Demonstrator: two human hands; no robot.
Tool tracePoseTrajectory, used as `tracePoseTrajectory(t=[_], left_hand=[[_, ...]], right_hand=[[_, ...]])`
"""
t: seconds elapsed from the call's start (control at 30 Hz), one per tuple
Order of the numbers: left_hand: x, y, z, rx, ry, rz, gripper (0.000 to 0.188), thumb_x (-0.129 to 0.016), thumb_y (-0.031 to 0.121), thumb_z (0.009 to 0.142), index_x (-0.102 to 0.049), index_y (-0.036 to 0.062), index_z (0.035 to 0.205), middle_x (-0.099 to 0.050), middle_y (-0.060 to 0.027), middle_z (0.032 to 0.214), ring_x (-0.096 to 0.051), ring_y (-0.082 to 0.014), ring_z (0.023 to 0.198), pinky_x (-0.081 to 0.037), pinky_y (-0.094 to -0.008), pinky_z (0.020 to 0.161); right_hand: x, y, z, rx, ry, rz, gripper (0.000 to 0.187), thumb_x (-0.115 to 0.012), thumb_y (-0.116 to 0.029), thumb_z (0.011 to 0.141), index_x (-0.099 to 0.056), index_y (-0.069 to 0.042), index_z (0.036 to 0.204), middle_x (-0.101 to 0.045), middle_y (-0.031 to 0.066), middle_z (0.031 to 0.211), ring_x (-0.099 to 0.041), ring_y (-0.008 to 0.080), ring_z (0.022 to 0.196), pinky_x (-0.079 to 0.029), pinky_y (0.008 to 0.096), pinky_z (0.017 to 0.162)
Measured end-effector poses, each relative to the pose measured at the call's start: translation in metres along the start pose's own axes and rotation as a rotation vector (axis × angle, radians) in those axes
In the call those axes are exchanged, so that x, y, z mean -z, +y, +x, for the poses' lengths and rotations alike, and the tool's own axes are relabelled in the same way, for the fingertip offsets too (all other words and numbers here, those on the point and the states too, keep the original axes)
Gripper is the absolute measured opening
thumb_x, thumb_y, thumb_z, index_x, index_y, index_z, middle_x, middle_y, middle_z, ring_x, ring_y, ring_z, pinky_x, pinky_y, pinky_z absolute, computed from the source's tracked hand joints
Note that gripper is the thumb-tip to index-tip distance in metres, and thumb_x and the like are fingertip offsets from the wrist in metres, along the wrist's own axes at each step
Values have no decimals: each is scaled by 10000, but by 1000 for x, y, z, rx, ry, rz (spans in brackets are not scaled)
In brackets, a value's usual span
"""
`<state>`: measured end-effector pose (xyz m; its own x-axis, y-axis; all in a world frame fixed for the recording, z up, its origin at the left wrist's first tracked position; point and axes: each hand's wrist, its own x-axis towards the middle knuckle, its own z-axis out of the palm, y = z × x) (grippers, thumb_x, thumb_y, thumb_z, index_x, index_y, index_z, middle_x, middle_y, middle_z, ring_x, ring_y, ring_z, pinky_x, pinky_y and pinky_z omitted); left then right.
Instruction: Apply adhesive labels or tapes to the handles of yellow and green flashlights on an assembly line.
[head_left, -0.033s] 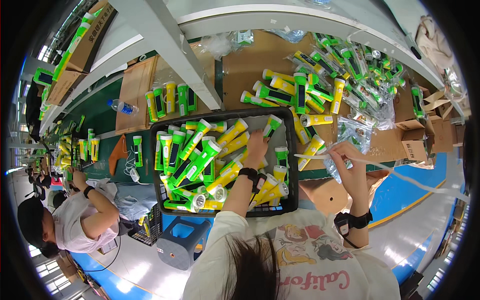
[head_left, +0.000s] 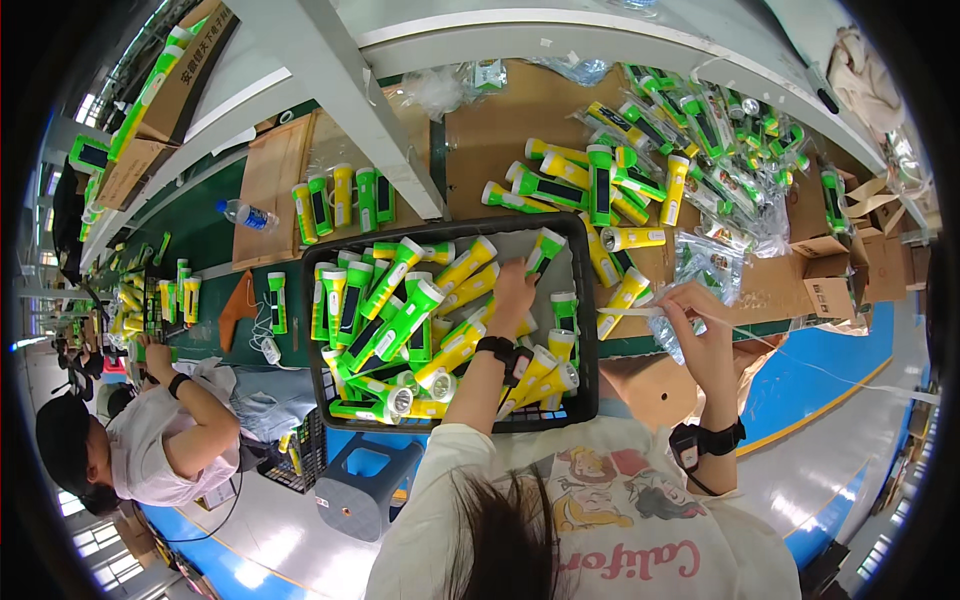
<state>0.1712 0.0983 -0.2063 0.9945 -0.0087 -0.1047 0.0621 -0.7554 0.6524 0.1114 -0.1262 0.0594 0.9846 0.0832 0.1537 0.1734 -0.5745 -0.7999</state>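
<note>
My left hand (head_left: 513, 297) reaches into a black plastic crate (head_left: 447, 429) heaped with green and yellow flashlights. Its fingers are closed at the lower end of a green flashlight (head_left: 545, 250) near the crate's right side; part of the grip is hidden. To the right of the crate, my right hand (head_left: 700, 320) is raised, pinching a thin white strap (head_left: 743, 327) between thumb and fingers. One short end of the strap sticks out left of the fingers, and the rest trails off to the right. A yellow flashlight (head_left: 623, 302) lies on the table just left of that hand.
Behind the crate lie loose flashlights (head_left: 601, 186) and a heap of bagged ones (head_left: 730, 190). A grey metal post (head_left: 370, 110) rises behind the crate's left part. Cardboard boxes (head_left: 832, 285) stand at right. A co-worker (head_left: 160, 430) and a grey stool (head_left: 360, 495) are at left.
The white strap has turned and now looks much thinner to the right of my right hand. Both hands are in nearly the same places.
</note>
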Motion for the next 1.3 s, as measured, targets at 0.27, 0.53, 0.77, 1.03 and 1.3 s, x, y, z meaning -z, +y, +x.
tracePoseTrajectory(t=[0.27,0.53,0.77,1.03,1.3], left_hand=[[78,38,-69,68,-109,-926,360,-536,213,894,-485,5,1184,-592,-90,1047,-581,-188,903,-471,-317,754],[157,98,-153,175,-431,-1676,637,-276,541,925,-388,11,1260,-538,-59,994,-538,-127,761,-466,-269,622],[182,119,-164,208,-163,-1548,469,-328,422,953,-428,24,1179,-549,-99,962,-583,-178,805,-488,-308,684],[184,137,-156,85,-176,-1519,318,-440,318,938,-433,49,1107,-573,-88,854,-591,-158,653,-495,-280,590],[184,162,-161,25,-143,-1425,387,-411,350,947,-414,63,1205,-548,-66,1012,-582,-138,816,-482,-247,691]], right_hand=[[-10,2,-24,-49,35,171,61,-585,-52,821,-590,-2,787,-604,51,803,-562,125,721,-423,242,599],[-53,-46,-20,-14,-40,965,197,-589,-15,784,-424,-105,844,-600,115,837,-557,104,726,-447,197,589],[-76,-75,-32,-95,-92,1255,244,-598,-26,791,-388,-127,862,-527,65,821,-514,105,710,-434,204,578],[-75,-93,-32,-80,-266,1771,239,-561,-89,825,-334,-132,886,-386,21,823,-408,113,757,-425,224,659],[-79,-90,-33,27,-272,1730,284,-599,-100,785,-325,-125,856,-392,25,788,-410,110,711,-366,227,630]])
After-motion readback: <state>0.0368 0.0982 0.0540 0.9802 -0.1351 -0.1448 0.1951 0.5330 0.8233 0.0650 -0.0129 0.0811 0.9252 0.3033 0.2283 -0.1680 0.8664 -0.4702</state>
